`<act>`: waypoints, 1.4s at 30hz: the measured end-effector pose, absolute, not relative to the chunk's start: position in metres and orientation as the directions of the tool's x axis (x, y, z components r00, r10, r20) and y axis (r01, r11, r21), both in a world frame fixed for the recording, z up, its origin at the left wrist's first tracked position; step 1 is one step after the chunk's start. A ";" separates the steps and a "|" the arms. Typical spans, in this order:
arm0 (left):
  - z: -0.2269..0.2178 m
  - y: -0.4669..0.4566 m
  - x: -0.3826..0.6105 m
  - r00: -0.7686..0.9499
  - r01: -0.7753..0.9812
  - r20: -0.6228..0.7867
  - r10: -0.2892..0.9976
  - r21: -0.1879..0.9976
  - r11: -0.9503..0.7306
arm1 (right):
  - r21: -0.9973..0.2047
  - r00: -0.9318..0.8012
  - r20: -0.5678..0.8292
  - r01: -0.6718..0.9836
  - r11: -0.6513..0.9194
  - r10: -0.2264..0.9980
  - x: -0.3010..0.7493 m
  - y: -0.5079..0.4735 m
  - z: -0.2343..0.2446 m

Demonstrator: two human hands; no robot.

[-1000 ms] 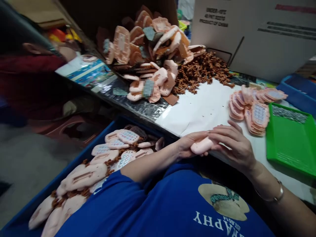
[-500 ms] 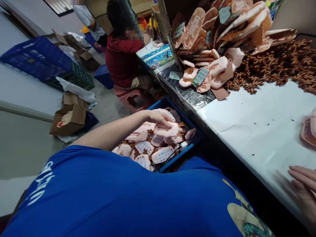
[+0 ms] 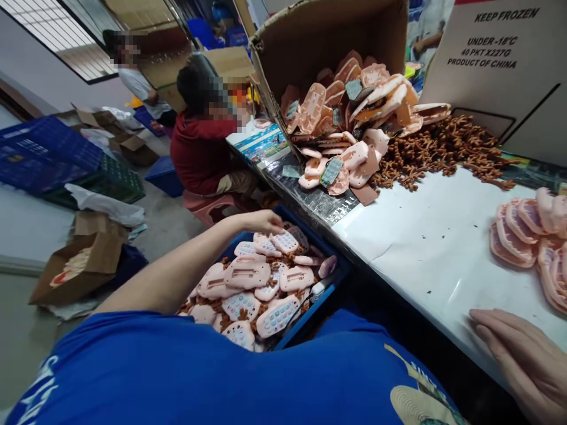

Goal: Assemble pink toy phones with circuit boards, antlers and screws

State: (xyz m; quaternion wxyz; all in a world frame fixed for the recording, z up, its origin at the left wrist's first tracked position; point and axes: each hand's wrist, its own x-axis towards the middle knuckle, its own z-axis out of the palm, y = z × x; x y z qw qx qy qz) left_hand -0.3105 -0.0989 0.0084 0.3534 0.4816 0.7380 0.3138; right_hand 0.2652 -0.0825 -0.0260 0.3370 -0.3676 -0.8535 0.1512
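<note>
My left hand [image 3: 266,221] is over the far side of the blue crate [image 3: 334,283], fingers curled down and closed. Whatever is in those fingers, if anything, cannot be made out. Just below lies a pale pink toy phone [image 3: 284,242] with small coloured buttons. Around it the crate holds more pink casings, such as a casing with a slot in its back [image 3: 247,274], and brown antler-shaped pieces [image 3: 243,316]. On the white tabletop [image 3: 416,248] my right hand [image 3: 522,354] rests edge-down, fingers stretched out, holding nothing. Beyond it stand stacked pink half shells [image 3: 514,230].
A cardboard box [image 3: 332,35] on its side spills pink shells and circuit boards [image 3: 332,171]. Brown antler pieces [image 3: 434,147] are heaped beside it. A person in red [image 3: 199,147] sits at the table's far end; another person [image 3: 137,79] stands behind. Crates and cartons fill the left floor.
The pink casing my left hand was gripping is out of it, and the hand has drawn back to the crate's far side. My right hand rests more fully in view. The view has shifted.
</note>
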 end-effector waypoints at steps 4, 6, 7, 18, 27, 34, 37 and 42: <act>0.033 -0.034 -0.277 -0.163 0.678 -0.073 0.984 0.716 0.165 | -0.497 -0.528 0.451 0.521 0.694 0.719 0.266 -0.083 -0.031; 0.042 -0.001 -0.253 -0.134 0.755 0.083 0.987 0.654 0.048 | -0.496 -0.529 0.460 0.513 0.700 0.713 0.261 -0.083 -0.028; 0.046 0.015 -0.242 -0.115 0.788 0.155 0.981 0.615 -0.005 | -0.491 -0.531 0.469 0.508 0.708 0.706 0.258 -0.082 -0.025; 0.054 0.120 -0.213 -0.015 0.885 0.185 0.983 0.460 -0.073 | -0.455 -0.543 0.523 0.474 0.754 0.657 0.242 -0.080 -0.011; 0.071 0.129 -0.224 -0.098 0.743 0.378 0.921 0.644 -0.185 | -0.433 -0.539 0.553 0.466 0.772 0.636 0.236 -0.080 -0.009; 0.088 0.132 -0.213 -0.223 0.701 0.594 0.773 0.649 -0.296 | -0.476 -0.503 0.567 0.446 0.758 0.652 0.237 -0.080 -0.011; 0.105 0.125 -0.199 -0.174 0.758 0.712 0.680 0.538 -0.368 | -0.523 -0.470 0.548 0.453 0.722 0.692 0.237 -0.079 -0.010; 0.132 0.091 -0.151 0.151 0.766 0.825 0.544 0.251 -0.592 | -0.675 -0.370 0.474 0.430 0.600 0.799 0.229 -0.072 0.000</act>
